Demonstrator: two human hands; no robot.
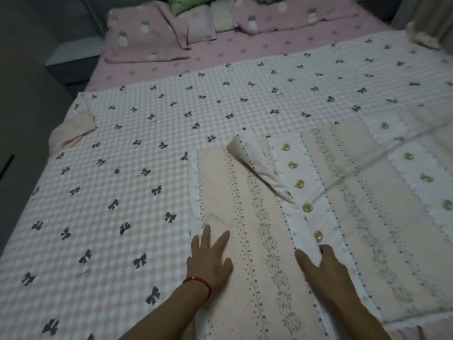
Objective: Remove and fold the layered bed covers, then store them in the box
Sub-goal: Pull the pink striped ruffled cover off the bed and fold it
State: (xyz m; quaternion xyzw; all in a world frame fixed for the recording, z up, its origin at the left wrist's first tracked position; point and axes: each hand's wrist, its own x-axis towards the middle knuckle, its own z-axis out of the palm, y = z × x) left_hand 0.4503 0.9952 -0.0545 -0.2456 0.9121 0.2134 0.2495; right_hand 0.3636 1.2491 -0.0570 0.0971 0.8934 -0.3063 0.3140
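A peach striped cover (348, 217) with small bears and leaf bands lies partly folded on the near right of the bed, one corner flipped back near its top edge. It rests on a white checked cover (137, 148) printed with dark bows, which spreads across the bed. My left hand (208, 261), with a red string on its wrist, presses flat on the striped cover's left panel, fingers spread. My right hand (321, 268) pinches a fold of the white bear-printed strip between thumb and fingers.
A pink dotted sheet (245, 50) shows at the head of the bed, with pink pillows (144, 38) and a green cushion (183, 3) on it. A grey nightstand (71, 62) stands at the far left. Curtain fabric (429, 20) hangs at the far right.
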